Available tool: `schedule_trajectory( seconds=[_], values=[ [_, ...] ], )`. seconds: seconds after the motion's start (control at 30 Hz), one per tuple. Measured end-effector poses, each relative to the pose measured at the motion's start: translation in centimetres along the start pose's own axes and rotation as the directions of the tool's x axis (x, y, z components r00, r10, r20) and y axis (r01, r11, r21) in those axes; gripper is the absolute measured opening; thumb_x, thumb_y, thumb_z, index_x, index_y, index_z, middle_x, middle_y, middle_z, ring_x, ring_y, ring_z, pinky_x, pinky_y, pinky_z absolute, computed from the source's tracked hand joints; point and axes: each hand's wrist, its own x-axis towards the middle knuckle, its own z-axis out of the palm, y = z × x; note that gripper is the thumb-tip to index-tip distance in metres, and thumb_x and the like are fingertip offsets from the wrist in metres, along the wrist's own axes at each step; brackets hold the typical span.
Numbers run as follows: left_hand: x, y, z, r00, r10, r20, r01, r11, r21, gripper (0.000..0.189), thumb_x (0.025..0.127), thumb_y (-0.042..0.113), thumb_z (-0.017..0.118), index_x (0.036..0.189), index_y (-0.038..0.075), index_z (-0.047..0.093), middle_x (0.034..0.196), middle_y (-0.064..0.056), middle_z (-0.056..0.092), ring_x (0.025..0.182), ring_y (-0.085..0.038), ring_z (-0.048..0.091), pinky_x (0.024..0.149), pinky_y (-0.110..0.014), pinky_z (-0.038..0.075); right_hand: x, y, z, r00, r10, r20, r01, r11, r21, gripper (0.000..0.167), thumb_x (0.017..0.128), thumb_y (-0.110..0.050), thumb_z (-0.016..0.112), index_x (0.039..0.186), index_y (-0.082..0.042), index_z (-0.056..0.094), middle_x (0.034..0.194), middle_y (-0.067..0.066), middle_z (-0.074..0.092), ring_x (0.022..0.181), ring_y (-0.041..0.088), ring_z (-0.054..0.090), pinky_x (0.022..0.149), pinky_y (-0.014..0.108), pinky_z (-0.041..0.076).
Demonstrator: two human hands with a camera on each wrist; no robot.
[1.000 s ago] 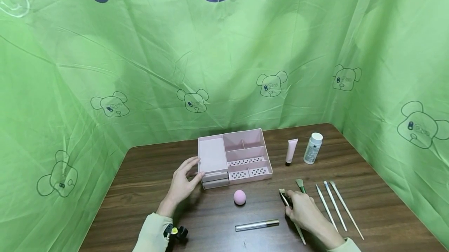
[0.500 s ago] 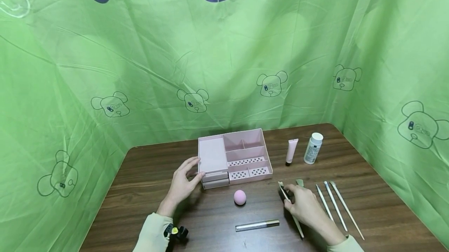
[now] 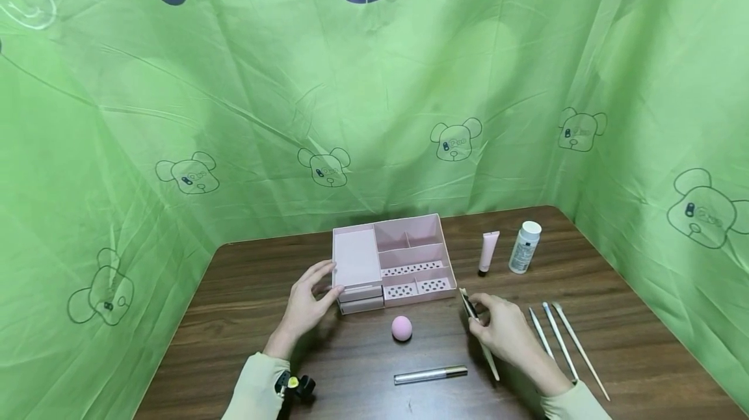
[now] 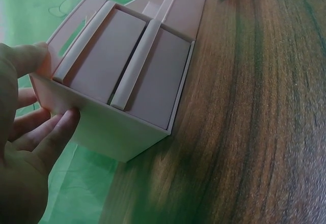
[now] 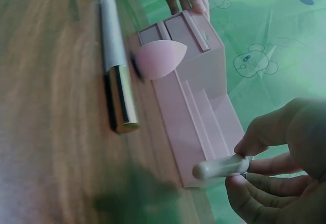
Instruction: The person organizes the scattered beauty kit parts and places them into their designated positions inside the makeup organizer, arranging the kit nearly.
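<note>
A pink makeup organizer (image 3: 355, 257) stands toward the back of the table, with two drawers on its left and compartments on its right. My left hand (image 3: 305, 303) touches its left side with spread, mostly straight fingers; in the left wrist view the fingertips (image 4: 70, 118) meet the side wall. Between thumb and fingers, my right hand (image 3: 503, 329) pinches a makeup brush (image 3: 488, 361), its bristles toward the organizer's front right corner. The brush's pale rounded handle end (image 5: 216, 168) shows in the right wrist view. A green brush seen earlier is out of sight, and I cannot tell where it lies.
A pink makeup sponge (image 3: 401, 328) sits before the organizer, with a silver-and-gold tube (image 3: 430, 375) nearer me. Several slim brushes (image 3: 563, 342) lie right of my right hand. A pink squeeze tube (image 3: 488, 252) and a white bottle (image 3: 525, 248) stand behind them.
My right hand has moved forward and slightly left with the brush, bringing its bristles close to the organizer. The green brush has gone from sight. My left hand stays at the organizer.
</note>
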Motion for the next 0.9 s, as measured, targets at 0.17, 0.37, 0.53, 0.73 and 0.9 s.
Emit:
schedule_trajectory(
  seconds=[0.17,0.37,0.53,0.73,0.9],
  values=[
    [0.1,1.5,-0.1,1.000,0.011,-0.006,-0.011,1.000,-0.020,0.046,0.083,-0.001,0.075,0.124,-0.012,0.058,0.131,-0.031,0.053,0.115,-0.045,0.056,0.081,-0.054,0.059,0.9,-0.5,-0.3,0.999,-0.037,-0.024,0.038,0.999,0.028,0.032,0.071,-0.005,0.074,0.102,-0.006,0.069,0.082,0.000,0.069,0.065,0.007,0.061,0.057,0.020,0.052],
    [0.4,3.4,-0.5,1.000,0.025,0.005,-0.025,1.000,-0.019,0.045,0.082,-0.003,0.075,0.122,-0.014,0.058,0.129,-0.033,0.054,0.112,-0.046,0.058,0.080,-0.050,0.061,2.0,-1.0,-0.5,0.997,-0.063,-0.033,0.065,0.996,0.056,0.029,0.072,-0.004,0.074,0.101,-0.007,0.069,0.082,-0.001,0.069,0.067,0.007,0.061,0.057,0.018,0.053],
    [0.4,3.5,-0.5,1.000,0.010,0.007,-0.010,0.999,-0.041,0.046,0.082,-0.003,0.074,0.123,-0.014,0.058,0.130,-0.033,0.053,0.113,-0.047,0.057,0.081,-0.053,0.060,2.8,-1.7,-0.5,0.998,-0.062,-0.018,0.064,0.995,0.076,0.029,0.073,-0.006,0.074,0.102,-0.007,0.069,0.082,-0.002,0.068,0.067,0.007,0.062,0.058,0.018,0.053],
    [0.3,3.2,-0.5,1.000,0.003,0.017,-0.002,0.999,-0.048,0.047,0.083,-0.002,0.074,0.125,-0.014,0.057,0.131,-0.033,0.052,0.114,-0.047,0.057,0.082,-0.053,0.060,3.6,-2.3,-0.4,0.994,-0.103,-0.042,0.106,0.992,0.075,0.027,0.072,-0.005,0.073,0.099,-0.008,0.069,0.078,-0.003,0.067,0.066,0.005,0.060,0.058,0.019,0.053],
    [0.1,1.8,-0.3,1.000,0.001,0.014,0.000,0.999,-0.052,0.048,0.083,0.000,0.075,0.126,-0.012,0.057,0.132,-0.031,0.052,0.115,-0.045,0.057,0.083,-0.053,0.060,4.5,-2.9,-0.4,0.989,-0.141,-0.051,0.145,0.986,0.083,0.028,0.073,-0.005,0.073,0.101,-0.006,0.069,0.079,-0.001,0.068,0.067,0.006,0.061,0.058,0.019,0.054]
  ],
)
